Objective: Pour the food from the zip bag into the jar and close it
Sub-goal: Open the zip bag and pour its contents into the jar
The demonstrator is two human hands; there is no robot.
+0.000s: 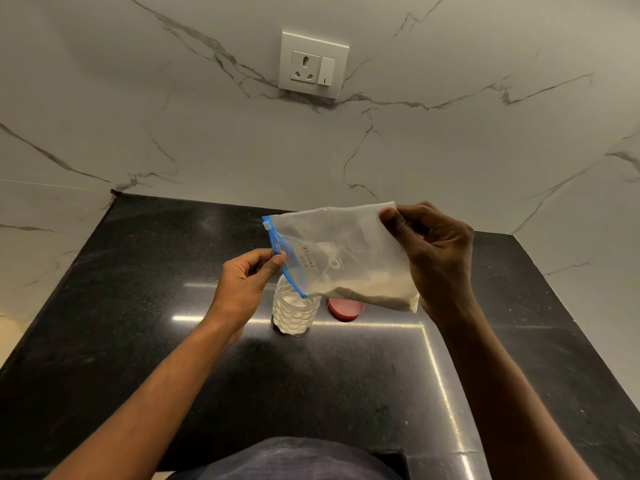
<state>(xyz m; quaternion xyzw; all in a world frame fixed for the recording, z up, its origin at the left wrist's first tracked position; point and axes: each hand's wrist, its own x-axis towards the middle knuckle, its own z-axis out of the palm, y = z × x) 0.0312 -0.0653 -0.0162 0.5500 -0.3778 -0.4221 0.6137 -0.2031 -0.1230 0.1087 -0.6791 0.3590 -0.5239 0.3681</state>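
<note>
A clear zip bag [341,251] with a blue zip strip is held sideways above the counter, with pale powder lying along its lower edge. My left hand [244,282] pinches the blue zip end, whose lower corner dips into the mouth of a clear patterned jar [294,311]. The jar stands upright on the black counter and is partly filled with white powder. My right hand [433,258] grips the bag's closed bottom end, raised higher. A red lid [346,309] lies flat on the counter just right of the jar, partly hidden by the bag.
The black stone counter [173,341] meets a white marble wall at the back and on both sides. A wall socket with a switch [313,65] sits high on the back wall. My dark clothing [287,459] shows at the bottom edge.
</note>
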